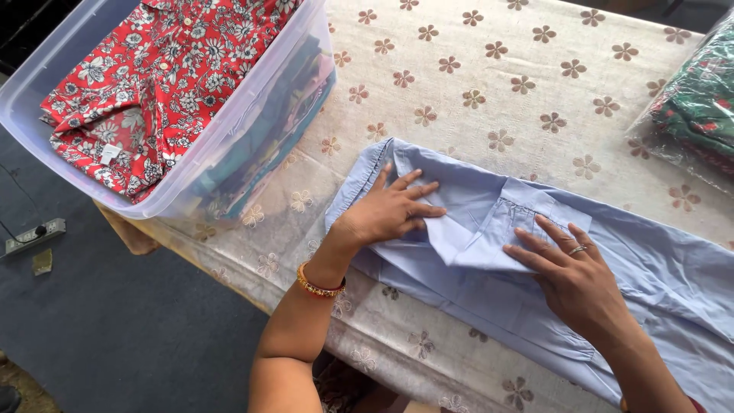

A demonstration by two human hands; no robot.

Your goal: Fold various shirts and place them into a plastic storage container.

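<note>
Both hands pressed flat on a light blue shirt.

Left hand (390, 210) lies with fingers spread wide on a folded flap; right hand (569, 271), ringed, fingers narrowly splayed, presses just beside it, gripping nothing. The light blue shirt (657, 275) lies on the flower-patterned tablecloth (489, 84), near a clear plastic bin (46, 61) holding a red floral shirt (164, 69).

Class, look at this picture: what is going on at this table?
A person is folding a light blue shirt on a table covered with a cream flowered cloth. The left hand lies flat on the folded end, and the right hand, wearing a ring, presses a turned-in flap. To the left stands a clear plastic bin with a folded red floral shirt on top. A bagged dark green garment lies at the right edge.
</note>
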